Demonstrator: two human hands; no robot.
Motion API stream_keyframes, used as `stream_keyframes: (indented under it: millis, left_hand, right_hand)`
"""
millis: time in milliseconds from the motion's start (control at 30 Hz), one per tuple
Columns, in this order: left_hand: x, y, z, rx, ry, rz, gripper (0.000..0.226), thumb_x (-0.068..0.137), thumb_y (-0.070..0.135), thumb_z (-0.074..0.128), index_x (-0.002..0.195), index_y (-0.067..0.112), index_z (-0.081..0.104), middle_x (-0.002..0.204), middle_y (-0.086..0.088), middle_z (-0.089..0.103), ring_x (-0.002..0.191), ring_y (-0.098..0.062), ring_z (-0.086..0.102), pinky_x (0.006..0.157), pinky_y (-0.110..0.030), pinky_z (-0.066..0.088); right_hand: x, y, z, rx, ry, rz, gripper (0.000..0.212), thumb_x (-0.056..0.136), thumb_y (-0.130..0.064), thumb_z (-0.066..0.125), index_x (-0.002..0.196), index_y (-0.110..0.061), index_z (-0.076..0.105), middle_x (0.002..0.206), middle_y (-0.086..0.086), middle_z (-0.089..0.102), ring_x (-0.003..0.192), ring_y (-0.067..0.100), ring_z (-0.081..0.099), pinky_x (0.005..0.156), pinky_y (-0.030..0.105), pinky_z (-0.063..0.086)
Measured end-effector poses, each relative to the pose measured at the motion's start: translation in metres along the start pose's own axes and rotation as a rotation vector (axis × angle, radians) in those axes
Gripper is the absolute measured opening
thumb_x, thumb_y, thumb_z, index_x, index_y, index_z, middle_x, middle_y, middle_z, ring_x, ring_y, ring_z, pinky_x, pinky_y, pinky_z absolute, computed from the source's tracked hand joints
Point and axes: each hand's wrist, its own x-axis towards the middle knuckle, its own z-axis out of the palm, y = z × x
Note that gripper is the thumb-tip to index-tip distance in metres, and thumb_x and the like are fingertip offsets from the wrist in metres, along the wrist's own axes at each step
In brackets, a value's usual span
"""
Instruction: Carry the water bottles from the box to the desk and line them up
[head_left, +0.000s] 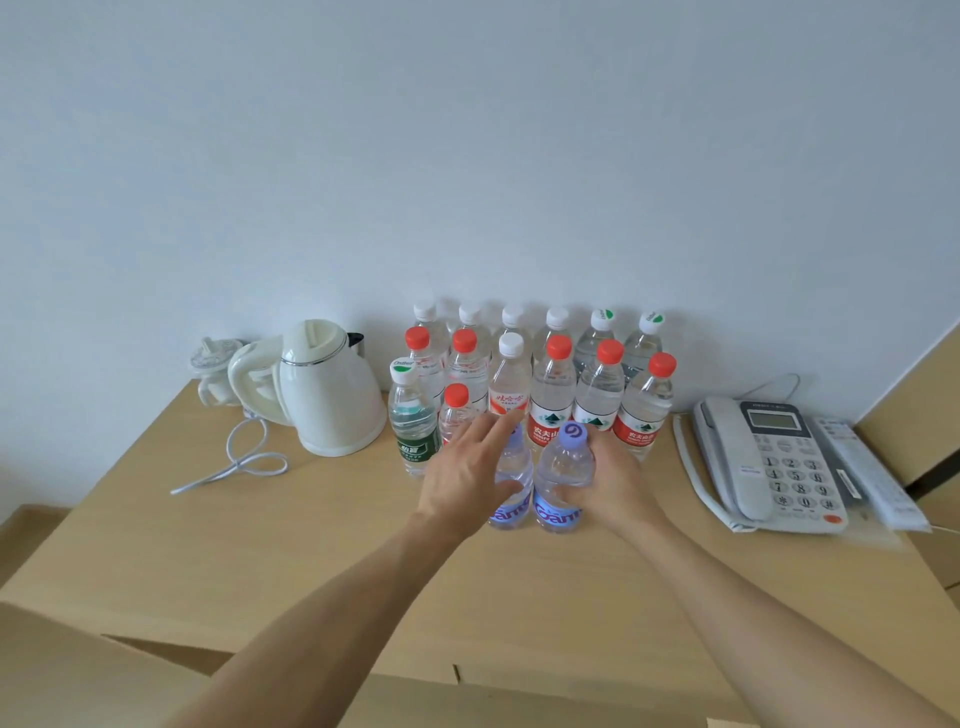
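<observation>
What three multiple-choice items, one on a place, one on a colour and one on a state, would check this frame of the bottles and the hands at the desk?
1. Where does the kettle stand?
A. to the left of the bottles
B. to the right of the telephone
C. in front of the hands

2. What colour is the cap of the bottle that the right hand holds?
A. red
B. purple
C. green

3. How do the two front bottles stand on the desk?
A. lying on their sides
B. upside down
C. upright

Answers: 1 A, the kettle is left of the bottle group, while the telephone is on the right. 2 B, its cap shows purple. 3 C, both stand cap up, the other bottle against the left hand.
</observation>
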Motion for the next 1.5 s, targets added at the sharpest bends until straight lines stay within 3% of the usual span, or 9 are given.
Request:
stream_keyframes:
  millis: [133, 267, 367, 600, 867, 967, 1067, 1367, 1500]
  left_hand:
    - [0.006, 0.006, 0.001, 0.055, 0.011, 0.011, 0.079, 0.066, 0.022, 0.093, 0.135, 0.017, 0.054, 0.109, 0.001, 0.06, 0.098, -0.023, 0.058, 0.062, -0.037, 0.053]
    - [0.021, 0.0, -0.001, 0.251, 0.069, 0.089, 0.08, 0.051, 0.031, 0.098, 0.122, 0.014, 0.063, 0.093, 0.0, 0.067, 0.091, -0.029, 0.059, 0.081, -0.038, 0.048]
    - [0.037, -0.005, -0.001, 0.34, 0.085, 0.126, 0.08, 0.05, 0.036, 0.098, 0.119, 0.015, 0.063, 0.087, -0.001, 0.067, 0.087, -0.029, 0.056, 0.082, -0.04, 0.047]
    - [0.059, -0.013, 0.004, 0.438, -0.014, 0.092, 0.081, 0.067, 0.046, 0.089, 0.133, 0.019, 0.049, 0.096, 0.0, 0.065, 0.093, -0.025, 0.049, 0.087, -0.034, 0.038]
    - [0.06, -0.012, -0.005, 0.453, -0.049, 0.086, 0.072, 0.072, 0.05, 0.083, 0.13, 0.024, 0.049, 0.101, 0.004, 0.063, 0.096, -0.023, 0.048, 0.087, -0.032, 0.035]
    - [0.06, -0.013, -0.012, 0.434, -0.018, 0.107, 0.069, 0.071, 0.046, 0.086, 0.13, 0.022, 0.056, 0.097, 0.003, 0.066, 0.093, -0.024, 0.051, 0.083, -0.033, 0.037]
    - [0.062, -0.013, -0.017, 0.414, -0.009, 0.083, 0.055, 0.072, 0.038, 0.086, 0.119, 0.018, 0.064, 0.085, 0.001, 0.068, 0.088, -0.026, 0.054, 0.08, -0.034, 0.038]
    - [0.065, -0.01, -0.014, 0.343, -0.029, 0.01, 0.037, 0.08, 0.031, 0.08, 0.11, 0.017, 0.063, 0.084, 0.002, 0.07, 0.089, -0.025, 0.051, 0.082, -0.033, 0.033]
    - [0.064, -0.008, -0.013, 0.303, -0.013, -0.022, 0.034, 0.078, 0.024, 0.082, 0.105, 0.015, 0.064, 0.079, -0.001, 0.069, 0.085, -0.026, 0.049, 0.079, -0.033, 0.034]
  right_hand:
    - [0.0, -0.003, -0.002, -0.04, 0.022, -0.037, 0.054, 0.068, -0.03, 0.09, 0.115, -0.028, 0.063, 0.113, -0.008, 0.066, 0.108, 0.014, 0.062, 0.09, 0.038, 0.053]
    - [-0.001, -0.002, -0.002, -0.032, 0.028, -0.057, 0.055, 0.069, -0.027, 0.09, 0.117, -0.027, 0.063, 0.115, -0.007, 0.065, 0.11, 0.015, 0.061, 0.091, 0.036, 0.052]
    - [-0.003, -0.003, 0.0, -0.054, 0.044, -0.053, 0.058, 0.07, -0.028, 0.09, 0.12, -0.025, 0.06, 0.116, -0.007, 0.062, 0.11, 0.014, 0.059, 0.089, 0.031, 0.049]
    - [-0.011, -0.006, -0.003, -0.101, 0.083, -0.014, 0.06, 0.065, -0.032, 0.09, 0.112, -0.024, 0.052, 0.107, -0.012, 0.059, 0.097, 0.013, 0.055, 0.077, 0.034, 0.048]
    - [-0.013, -0.01, -0.002, -0.119, 0.149, 0.02, 0.047, 0.068, -0.026, 0.089, 0.098, -0.021, 0.052, 0.092, -0.012, 0.055, 0.083, 0.009, 0.05, 0.062, 0.012, 0.032]
    - [-0.011, -0.009, 0.0, -0.116, 0.157, 0.015, 0.046, 0.07, -0.021, 0.089, 0.101, -0.018, 0.055, 0.094, -0.01, 0.058, 0.086, 0.011, 0.052, 0.063, 0.011, 0.034]
    - [-0.005, -0.008, -0.001, -0.119, 0.142, 0.032, 0.048, 0.072, -0.019, 0.087, 0.11, -0.014, 0.058, 0.101, -0.006, 0.061, 0.094, 0.015, 0.056, 0.072, 0.023, 0.039]
    - [0.026, -0.014, 0.004, -0.092, 0.162, 0.07, 0.053, 0.077, -0.013, 0.083, 0.124, -0.01, 0.057, 0.119, 0.002, 0.063, 0.109, 0.021, 0.057, 0.081, 0.027, 0.038]
    - [0.029, -0.015, 0.006, -0.071, 0.192, 0.062, 0.055, 0.077, -0.009, 0.083, 0.126, -0.007, 0.058, 0.119, 0.006, 0.065, 0.11, 0.025, 0.059, 0.087, 0.032, 0.046]
